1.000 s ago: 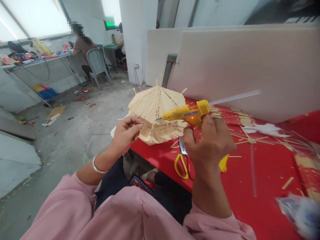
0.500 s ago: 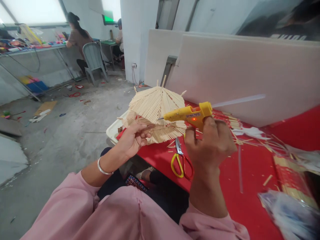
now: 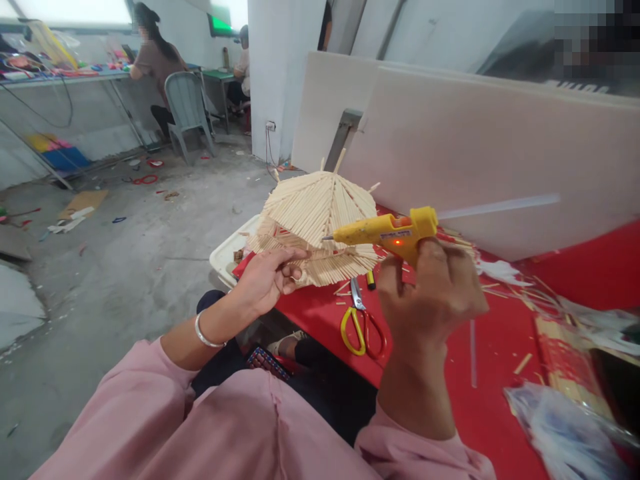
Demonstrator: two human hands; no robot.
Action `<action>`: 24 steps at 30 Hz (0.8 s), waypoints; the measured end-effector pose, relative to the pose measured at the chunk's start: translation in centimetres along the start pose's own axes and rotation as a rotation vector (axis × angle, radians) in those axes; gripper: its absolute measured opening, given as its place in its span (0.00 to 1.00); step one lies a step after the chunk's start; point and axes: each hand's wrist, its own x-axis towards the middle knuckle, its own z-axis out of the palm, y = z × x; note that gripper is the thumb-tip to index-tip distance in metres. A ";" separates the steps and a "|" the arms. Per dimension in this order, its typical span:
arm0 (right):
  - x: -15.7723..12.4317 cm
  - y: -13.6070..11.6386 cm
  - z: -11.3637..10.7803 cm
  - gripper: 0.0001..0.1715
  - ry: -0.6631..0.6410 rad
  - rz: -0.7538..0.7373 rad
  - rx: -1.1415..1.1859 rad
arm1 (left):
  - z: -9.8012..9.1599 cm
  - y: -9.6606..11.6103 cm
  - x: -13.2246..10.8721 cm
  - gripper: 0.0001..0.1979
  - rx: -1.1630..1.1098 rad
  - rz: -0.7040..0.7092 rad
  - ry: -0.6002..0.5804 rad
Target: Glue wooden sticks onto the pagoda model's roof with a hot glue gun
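A two-tiered, roof-like model of pale wooden sticks (image 3: pixel 310 207) stands in front of me, a few stick ends poking up from its top. My left hand (image 3: pixel 273 277) grips the near left edge of its lower tier between thumb and fingers. A yellow hot glue gun (image 3: pixel 385 230), its red light lit and a clear glue stick out of its back, is in my right hand (image 3: pixel 430 287). Its metal nozzle points left, close to the lower edge of the upper tier; whether it touches cannot be made out.
Scissors (image 3: pixel 357 320) with one yellow and one red handle lie on the red table (image 3: pixel 480 413). A white tray (image 3: pixel 220 260) is behind my left hand. Packs of sticks (image 3: pixel 565 360) and a plastic bag (image 3: pixel 555 427) lie at right. White boards (image 3: pixel 475 147) lean behind. Two people sit at far desks.
The view has shifted slightly. My right hand and the glue gun have moved a little to the right, the nozzle staying near the model. My left hand keeps its grip.
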 end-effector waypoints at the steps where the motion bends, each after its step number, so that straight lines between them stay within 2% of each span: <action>1: 0.0 0.0 -0.1 0.23 0.003 -0.001 0.004 | -0.1 0.0 0.0 0.07 0.002 0.005 -0.009; 6: 0.1 -0.1 0.0 0.22 -0.025 0.041 0.020 | -0.5 0.0 0.0 0.05 0.030 0.007 -0.034; 11: 0.2 0.1 0.4 0.20 0.009 0.029 0.007 | -0.9 -0.1 -0.1 0.06 0.032 0.007 -0.048; 19: -0.1 0.0 -0.1 0.21 -0.012 0.054 0.089 | -0.9 -0.2 -0.1 0.07 0.048 0.018 -0.046; 24: 0.1 -0.1 -0.3 0.21 -0.018 0.032 0.025 | -1.0 -0.3 -0.2 0.06 0.049 0.027 -0.060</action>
